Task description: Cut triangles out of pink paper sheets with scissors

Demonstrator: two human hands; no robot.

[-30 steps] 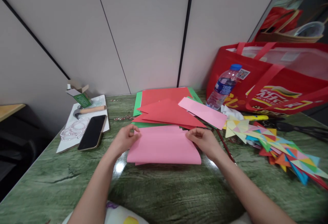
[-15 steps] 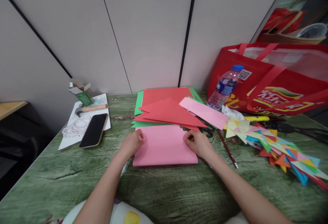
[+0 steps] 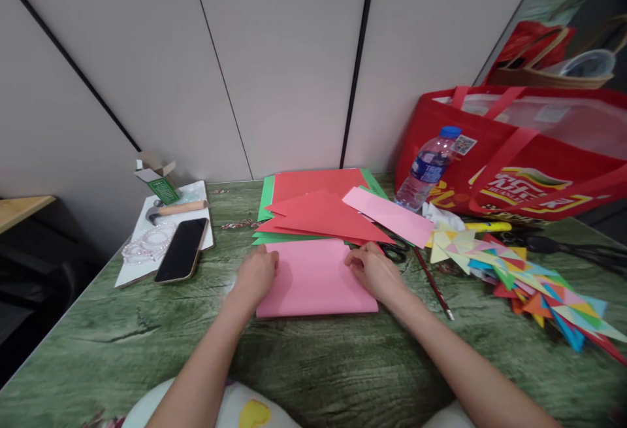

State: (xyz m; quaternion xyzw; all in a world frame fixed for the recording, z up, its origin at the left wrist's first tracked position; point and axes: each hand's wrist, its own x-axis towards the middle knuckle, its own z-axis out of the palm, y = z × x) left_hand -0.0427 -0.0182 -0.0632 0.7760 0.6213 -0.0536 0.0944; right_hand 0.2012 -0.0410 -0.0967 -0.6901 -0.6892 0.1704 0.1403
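Observation:
A folded pink paper (image 3: 316, 281) lies flat on the green marbled table (image 3: 318, 366) in front of me. My left hand (image 3: 257, 274) rests on its left edge with fingers curled and pressed on the upper left corner. My right hand (image 3: 375, 271) presses the upper right corner in the same way, fingers bent and close together. Just behind the paper lies a stack of red sheets (image 3: 318, 209) on a green sheet (image 3: 266, 193), with a pale pink strip (image 3: 386, 215) across its right side.
Scissors (image 3: 394, 251) and a thin dark stick (image 3: 434, 281) lie right of my right hand. Several coloured paper triangles (image 3: 529, 278), a water bottle (image 3: 426, 170) and a red bag (image 3: 529, 160) are at the right. A phone (image 3: 183, 250), hammer (image 3: 174, 209) and beads (image 3: 147, 245) are at the left.
The pink paper's lifted near fold has been laid down flat. Both hands moved slightly inward and now press on its upper corners.

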